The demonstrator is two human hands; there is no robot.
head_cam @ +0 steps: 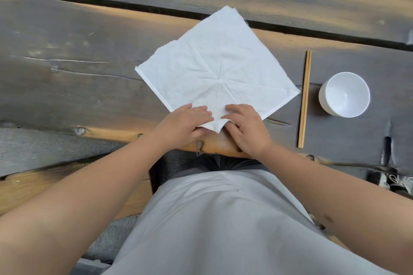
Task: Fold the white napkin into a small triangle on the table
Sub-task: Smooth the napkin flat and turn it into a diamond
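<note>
Head view, looking down. White napkin (218, 67) lies unfolded & flat on the grey plank surface (67, 56), turned as a diamond w/ one corner toward the person; creases radiate from its centre. Far corner reaches the dark gap between planks. Near corner sits close to the surface's front edge, between both hands. Left hand (185, 124): fingers extended together, pressed flat on the cloth just left of the near corner, thumb tucked at the cloth's edge. Right hand (245, 128): fingers curled, tips on the cloth right of the corner; thumb at or under the corner tip, so a pinch is likely but cannot be confirmed. The two hands are near each other, not touching. Right of napkin: a pair of wooden chopsticks (305, 98), lying lengthwise, apart from the cloth. Further right: an empty white cup (344, 94), upright.
</note>
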